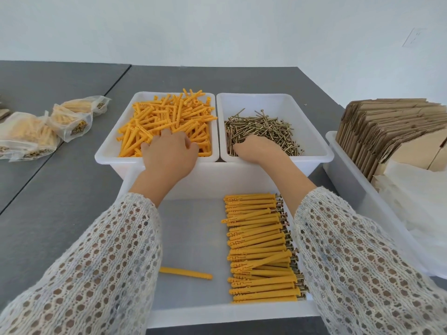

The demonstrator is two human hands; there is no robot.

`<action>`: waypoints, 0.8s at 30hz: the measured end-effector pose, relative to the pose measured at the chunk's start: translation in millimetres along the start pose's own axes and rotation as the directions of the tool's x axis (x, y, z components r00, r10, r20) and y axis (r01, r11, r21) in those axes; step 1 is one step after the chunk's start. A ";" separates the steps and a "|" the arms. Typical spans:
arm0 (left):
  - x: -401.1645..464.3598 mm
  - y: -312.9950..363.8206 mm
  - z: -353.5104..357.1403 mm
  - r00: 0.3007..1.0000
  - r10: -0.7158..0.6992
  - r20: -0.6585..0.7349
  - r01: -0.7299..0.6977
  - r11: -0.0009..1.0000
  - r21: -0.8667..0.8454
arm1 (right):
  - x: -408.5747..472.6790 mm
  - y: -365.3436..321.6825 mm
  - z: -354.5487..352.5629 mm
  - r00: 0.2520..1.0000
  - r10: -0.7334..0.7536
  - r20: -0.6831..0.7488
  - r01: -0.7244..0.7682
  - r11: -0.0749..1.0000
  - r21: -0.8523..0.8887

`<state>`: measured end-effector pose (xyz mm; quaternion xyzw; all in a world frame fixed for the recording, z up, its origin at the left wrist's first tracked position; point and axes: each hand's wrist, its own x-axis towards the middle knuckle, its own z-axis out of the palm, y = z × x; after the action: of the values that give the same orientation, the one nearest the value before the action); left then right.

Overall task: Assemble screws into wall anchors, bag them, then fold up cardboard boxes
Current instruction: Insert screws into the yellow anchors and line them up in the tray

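I see my left hand (169,153) down in the loose yellow anchors (169,119) in the bin at eleven o'clock, fingers curled among them; whether it grips one I cannot tell. My right hand (256,147) digs into the screws (263,128) at one o'clock, grip hidden. Finished anchors (258,247) lie stacked in the near tray (193,313), one lone anchor (186,273) apart. Filled bags (36,131) sit at ten, flat cardboard boxes (387,126) at two.

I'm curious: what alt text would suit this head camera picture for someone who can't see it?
A person's left hand reaches into a bin of orange wall anchors while the right hand digs into a bin of screws. Assembled anchors lie in a nearer tray.
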<state>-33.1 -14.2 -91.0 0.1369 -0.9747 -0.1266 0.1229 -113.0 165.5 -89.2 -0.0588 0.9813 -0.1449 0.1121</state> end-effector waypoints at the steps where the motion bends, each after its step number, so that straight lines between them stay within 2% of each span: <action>1: -0.4 0.1 -0.1 1.000 0.012 -0.001 -0.012 1.000 0.003 | 0.6 0.5 0.0 1.000 -0.001 -0.001 0.001 1.000 0.001; 9: -3.7 2.1 0.6 0.991 0.098 -0.093 -0.112 0.980 -0.165 | 2.0 0.7 -0.6 0.999 -0.047 0.027 0.045 0.997 0.063; 15: -3.0 4.1 0.3 0.982 0.136 -0.128 -0.158 0.970 -0.182 | 0.4 0.2 -1.5 0.997 -0.075 0.029 0.073 0.994 0.075; 21: -3.0 4.7 0.9 0.977 0.166 -0.134 -0.188 0.968 -0.166 | -1.9 3.4 2.6 0.983 -0.091 -0.157 0.109 0.988 0.114; 24: -4.8 6.7 3.0 0.971 0.176 -0.159 -0.199 0.970 -0.140 | -2.8 4.0 2.6 0.978 -0.092 -0.188 0.116 0.986 0.121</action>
<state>-31.1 -5.9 -92.9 0.0427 -0.9589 -0.1796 0.2153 -110.0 169.1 -92.3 -0.0891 0.9714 -0.2195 0.0180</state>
